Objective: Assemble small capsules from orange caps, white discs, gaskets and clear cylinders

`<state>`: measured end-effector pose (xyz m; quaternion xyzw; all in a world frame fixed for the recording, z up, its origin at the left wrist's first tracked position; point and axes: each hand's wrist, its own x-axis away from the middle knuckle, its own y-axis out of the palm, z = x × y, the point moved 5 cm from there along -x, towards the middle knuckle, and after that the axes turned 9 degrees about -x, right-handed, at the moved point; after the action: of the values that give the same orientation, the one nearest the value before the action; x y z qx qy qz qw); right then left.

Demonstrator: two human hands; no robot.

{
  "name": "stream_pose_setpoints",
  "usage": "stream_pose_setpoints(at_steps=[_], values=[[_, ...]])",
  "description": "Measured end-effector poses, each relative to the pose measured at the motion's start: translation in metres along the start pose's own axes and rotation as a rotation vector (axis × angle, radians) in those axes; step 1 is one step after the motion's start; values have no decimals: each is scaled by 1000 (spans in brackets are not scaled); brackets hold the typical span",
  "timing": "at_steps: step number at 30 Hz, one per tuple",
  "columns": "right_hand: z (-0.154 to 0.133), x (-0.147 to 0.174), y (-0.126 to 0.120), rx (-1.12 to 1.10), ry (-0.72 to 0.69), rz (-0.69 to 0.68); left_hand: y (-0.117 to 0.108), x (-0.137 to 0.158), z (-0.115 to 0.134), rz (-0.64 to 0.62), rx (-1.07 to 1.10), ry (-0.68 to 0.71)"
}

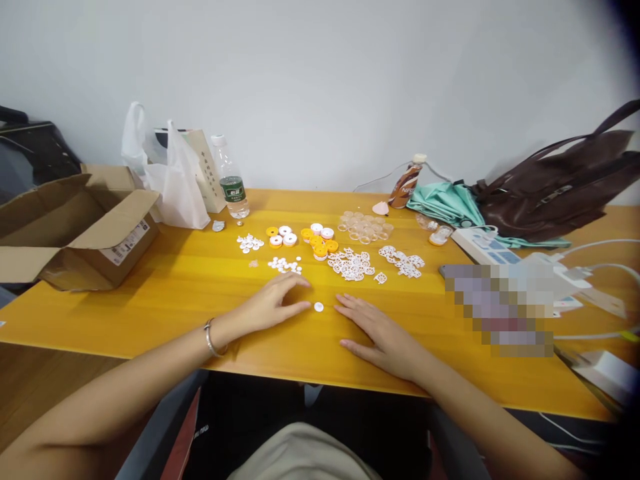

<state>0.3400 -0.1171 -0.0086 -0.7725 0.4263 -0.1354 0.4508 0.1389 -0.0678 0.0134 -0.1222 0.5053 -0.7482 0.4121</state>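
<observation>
Between my hands a small round white disc (pixel 319 307) lies flat on the wooden table (pixel 200 300). My left hand (pixel 280 301) is just left of it, thumb and fingers apart, holding nothing. To the disc's right, my right hand (pixel 373 333) rests with its fingers stretched out over the tabletop, also without anything in it. Beyond my left fingers are small white round pieces (pixel 285 265). White openwork wheel-like pieces (pixel 351 265) form a pile farther off, with a second group (pixel 403 261) to the right. Yellow and white round cases (pixel 320 241) stand behind them.
An open cardboard box (pixel 75 233), a white plastic bag (pixel 175 190) and a water bottle (pixel 233 183) stand at the left. Clear rings (pixel 365 227) lie at the back. A brown bottle (pixel 406 183), teal cloth (pixel 445 203), dark bag (pixel 555 187) and power strip (pixel 487 250) occupy the right.
</observation>
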Motion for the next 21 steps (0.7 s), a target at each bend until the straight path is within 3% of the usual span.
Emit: stream_pose_setpoints(at_steps=[6,13,17,21], values=[[-1,0,-1,-10,-10,14,5,37,-19,-192,-274,63],[1,-1,1,13,-6,0,9,43,-16,-169,-358,100],[2,-1,1,28,10,-16,-13,27,-23,4,-320,30],[2,-1,1,17,6,-11,-55,-19,-57,233,-365,-122]])
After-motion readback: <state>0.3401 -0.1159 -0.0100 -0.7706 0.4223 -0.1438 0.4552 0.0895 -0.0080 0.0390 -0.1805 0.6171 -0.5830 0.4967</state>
